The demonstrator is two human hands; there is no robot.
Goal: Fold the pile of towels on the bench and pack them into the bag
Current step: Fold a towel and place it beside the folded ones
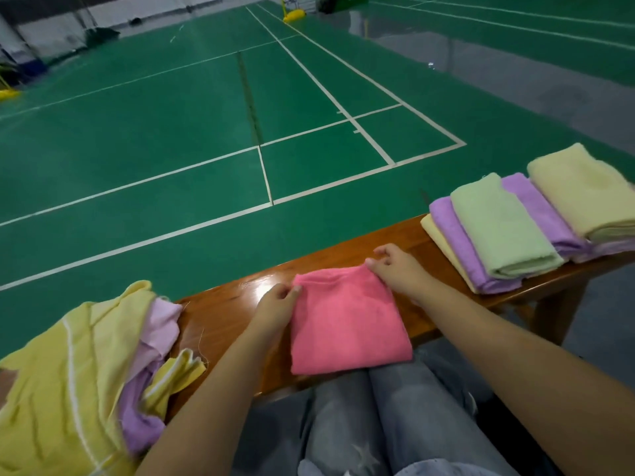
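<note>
A pink towel [347,321] lies folded on the wooden bench [226,304] in front of me, its near edge hanging over my knees. My left hand [275,305] pinches its far left corner. My right hand [395,266] pinches its far right corner. A loose pile of unfolded towels [79,379], yellow with white stripes and lilac, sits at the bench's left end. Folded towels [501,225], yellow, purple and light green, overlap in a row at the right end. No bag is in view.
My legs in grey jeans [360,424] are at the bench's near side. Beyond the bench stretches a green court floor [171,132] with white lines. Yellow net-post bases stand far off.
</note>
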